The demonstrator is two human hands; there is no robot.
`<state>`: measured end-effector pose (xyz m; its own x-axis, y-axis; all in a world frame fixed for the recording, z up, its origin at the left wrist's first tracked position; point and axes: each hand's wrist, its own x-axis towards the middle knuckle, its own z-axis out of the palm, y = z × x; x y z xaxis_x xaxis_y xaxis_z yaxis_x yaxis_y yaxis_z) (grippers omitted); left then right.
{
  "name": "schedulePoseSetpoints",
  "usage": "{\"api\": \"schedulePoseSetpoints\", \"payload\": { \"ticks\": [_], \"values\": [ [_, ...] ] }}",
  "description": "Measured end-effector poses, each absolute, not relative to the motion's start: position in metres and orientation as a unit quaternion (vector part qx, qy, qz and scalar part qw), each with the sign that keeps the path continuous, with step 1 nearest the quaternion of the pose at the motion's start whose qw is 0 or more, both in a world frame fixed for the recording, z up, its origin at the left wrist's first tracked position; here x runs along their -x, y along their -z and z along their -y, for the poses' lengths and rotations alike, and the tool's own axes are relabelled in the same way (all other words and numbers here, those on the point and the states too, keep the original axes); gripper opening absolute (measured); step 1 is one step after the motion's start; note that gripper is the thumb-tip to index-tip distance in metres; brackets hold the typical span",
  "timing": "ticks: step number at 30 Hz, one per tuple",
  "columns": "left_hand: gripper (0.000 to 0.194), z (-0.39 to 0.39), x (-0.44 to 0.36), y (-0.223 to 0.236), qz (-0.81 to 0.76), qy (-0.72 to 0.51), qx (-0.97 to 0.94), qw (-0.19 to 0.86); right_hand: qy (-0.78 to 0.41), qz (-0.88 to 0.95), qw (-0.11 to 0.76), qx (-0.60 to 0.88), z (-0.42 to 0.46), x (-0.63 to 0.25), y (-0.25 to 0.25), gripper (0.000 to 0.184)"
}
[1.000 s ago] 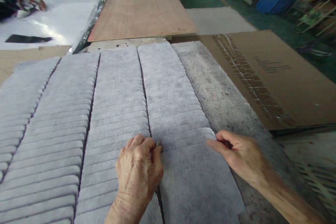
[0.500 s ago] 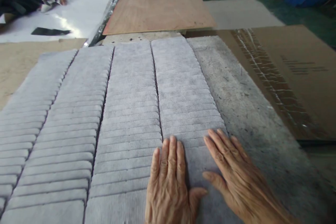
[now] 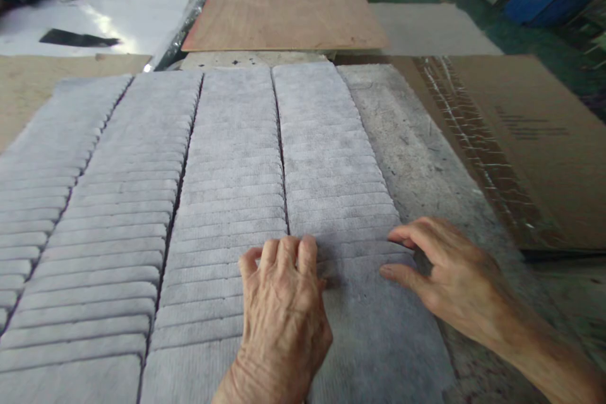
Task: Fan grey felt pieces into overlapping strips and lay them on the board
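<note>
Overlapping grey sheets, fanned in four long rows, cover the left and centre of the frame; the rightmost row point(image 3: 326, 151) runs from upper centre down to the lower right, beneath both hands. The left hand point(image 3: 286, 315), at lower centre, rests with its fingers bent over the seam between this row and the neighbouring row point(image 3: 231, 158); the fingertips are hidden, so whether they grasp a sheet I cannot tell. The right hand point(image 3: 447, 274), at lower right, has thumb and forefinger parted at the row's right edge. Beside that edge shows the mottled grey surface point(image 3: 407, 139), with brown cardboard point(image 3: 534, 120) at right. A wooden board point(image 3: 284, 6) lies at upper centre, a dark strip point(image 3: 78, 38) at upper left.
</note>
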<state>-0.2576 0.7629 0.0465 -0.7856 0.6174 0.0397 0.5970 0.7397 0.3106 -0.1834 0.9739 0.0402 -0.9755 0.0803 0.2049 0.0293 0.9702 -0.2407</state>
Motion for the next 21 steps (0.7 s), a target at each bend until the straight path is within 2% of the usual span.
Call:
{"api": "schedulePoseSetpoints", "payload": {
  "ticks": [4,9,16,21],
  "values": [
    [0.021,-0.764,0.268,-0.056,-0.947,-0.131,-0.28,0.082,-0.156,0.977,0.08,0.118,-0.972,0.182,-0.043,0.036],
    [0.014,-0.757,0.266,-0.048,-0.958,-0.142,-0.245,0.055,-0.213,0.955,0.038,0.205,-0.965,0.173,-0.045,0.046],
    [0.006,-0.755,0.266,-0.039,-0.944,-0.201,-0.262,0.01,-0.232,0.947,0.067,0.212,-0.963,0.174,-0.042,0.045],
    [0.008,-0.754,0.267,-0.041,-0.943,-0.204,-0.264,0.016,-0.229,0.947,0.065,0.216,-0.963,0.172,-0.04,0.043]
  ]
}}
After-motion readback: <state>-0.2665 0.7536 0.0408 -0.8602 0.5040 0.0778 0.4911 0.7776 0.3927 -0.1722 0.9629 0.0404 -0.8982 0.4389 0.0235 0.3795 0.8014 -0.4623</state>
